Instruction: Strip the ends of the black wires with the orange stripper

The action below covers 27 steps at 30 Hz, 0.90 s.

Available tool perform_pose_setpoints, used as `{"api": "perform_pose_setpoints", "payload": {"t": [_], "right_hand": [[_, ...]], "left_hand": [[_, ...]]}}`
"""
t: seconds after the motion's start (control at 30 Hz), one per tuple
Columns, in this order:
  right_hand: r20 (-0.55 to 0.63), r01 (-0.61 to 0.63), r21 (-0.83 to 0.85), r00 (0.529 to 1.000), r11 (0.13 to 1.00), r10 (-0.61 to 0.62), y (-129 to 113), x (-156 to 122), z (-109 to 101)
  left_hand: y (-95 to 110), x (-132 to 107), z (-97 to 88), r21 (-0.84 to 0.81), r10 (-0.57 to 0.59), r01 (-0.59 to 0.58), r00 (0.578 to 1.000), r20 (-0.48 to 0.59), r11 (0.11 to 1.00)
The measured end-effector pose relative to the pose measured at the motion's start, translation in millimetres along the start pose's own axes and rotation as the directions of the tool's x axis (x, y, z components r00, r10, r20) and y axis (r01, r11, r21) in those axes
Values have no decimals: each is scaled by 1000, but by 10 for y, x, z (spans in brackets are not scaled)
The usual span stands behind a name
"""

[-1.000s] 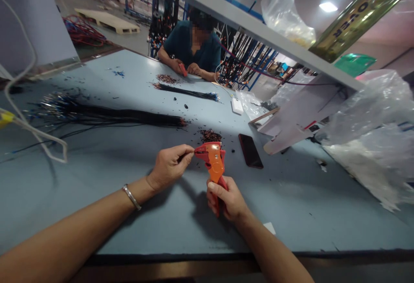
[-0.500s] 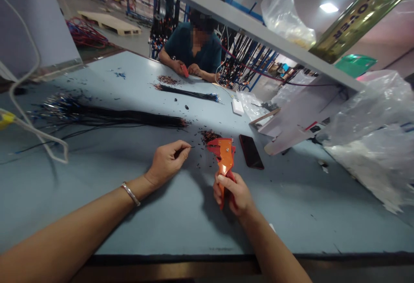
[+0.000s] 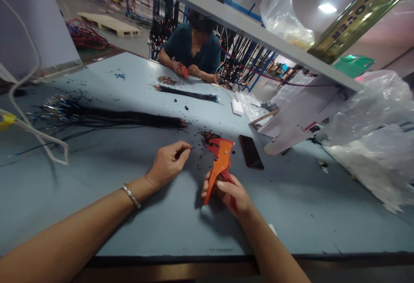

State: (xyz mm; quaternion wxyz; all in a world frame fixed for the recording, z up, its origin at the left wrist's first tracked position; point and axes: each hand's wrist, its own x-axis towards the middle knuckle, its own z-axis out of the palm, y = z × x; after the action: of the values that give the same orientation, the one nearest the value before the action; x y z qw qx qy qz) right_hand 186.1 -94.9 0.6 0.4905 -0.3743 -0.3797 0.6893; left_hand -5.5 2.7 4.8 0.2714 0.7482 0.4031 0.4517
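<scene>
In my right hand (image 3: pixel 231 190) is an orange and red wire stripper (image 3: pixel 223 156), its handles spread apart and its jaws pointing up and left. My left hand (image 3: pixel 171 162) pinches a thin black wire (image 3: pixel 193 147); only a short end shows past the fingertips, left of the jaws and apart from them. Just behind the jaws lies a heap of small dark and coppery offcuts (image 3: pixel 208 136). Beyond my left hand a thick bundle of black wires (image 3: pixel 129 117) stretches across the table, with bare copper tips at its right end.
A phone (image 3: pixel 251 151) lies right of the stripper. Across the table (image 3: pixel 291 214), a person (image 3: pixel 194 50) holds a red tool near a smaller wire bundle (image 3: pixel 187 93). Plastic bags (image 3: pixel 371 141) are piled at the right. A white cable (image 3: pixel 48 145) hangs at the left.
The stripper's handles have spread apart in my right hand, the orange one swinging left. My left hand stays in place with the wire.
</scene>
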Motion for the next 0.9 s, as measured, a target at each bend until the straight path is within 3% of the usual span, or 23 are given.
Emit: {"api": "perform_pose_setpoints", "payload": {"t": [0.2,0.37,0.5,0.63,0.9], "right_hand": [[-13,1,-41,1000,999,-1,14,3,-5],[46,5,-96,999,995,-1,18,-2,16],[68,6,-144,998,990,4,12,-10,40],[67,29,-186,998,982,-17,-3,-22,61],[29,113,-331,994,937,-110,-47,-32,47]], "left_hand": [[4,0,9,-7,-19,19,1000,9,1000],[5,-23,21,-37,-51,52,999,8,998],[35,-25,23,-130,-64,66,998,14,989],[71,-26,31,-227,-43,52,998,42,972],[101,-26,12,-209,-76,89,994,73,974]]}}
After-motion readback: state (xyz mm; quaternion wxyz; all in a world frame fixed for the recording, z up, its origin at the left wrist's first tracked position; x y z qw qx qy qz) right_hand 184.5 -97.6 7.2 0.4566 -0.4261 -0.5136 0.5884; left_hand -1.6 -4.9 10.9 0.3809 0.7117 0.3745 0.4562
